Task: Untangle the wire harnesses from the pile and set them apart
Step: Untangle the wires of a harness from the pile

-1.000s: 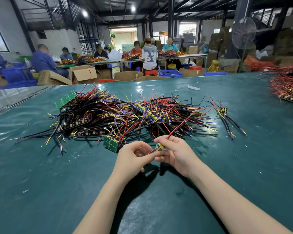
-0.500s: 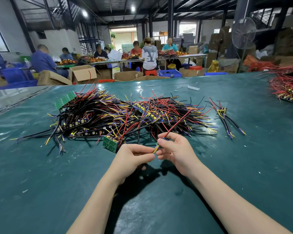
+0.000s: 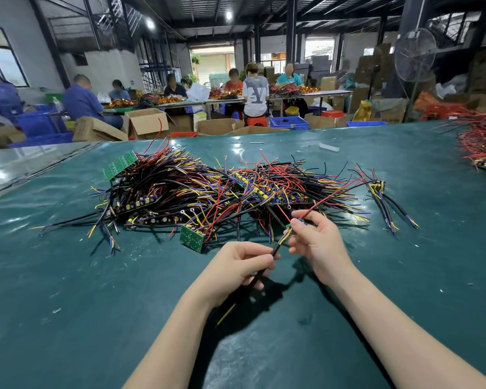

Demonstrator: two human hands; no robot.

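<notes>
I see one harness point(image 3: 279, 245) strung between both grips. My left grip point(image 3: 236, 265) pinches its black sheath with curled fingers. My right grip point(image 3: 317, 245), at 1 o'clock from it, pinches the board end. The pile point(image 3: 208, 192) lies at 12 o'clock on the counter point(image 3: 96, 304).

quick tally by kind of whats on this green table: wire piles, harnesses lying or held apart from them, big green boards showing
wire piles: 2, main pile and red pile at far right
harnesses apart from the piles: 2, lone harness right of the main pile, held harness
large green boards showing: 2, far board and near board
total: 6
</notes>
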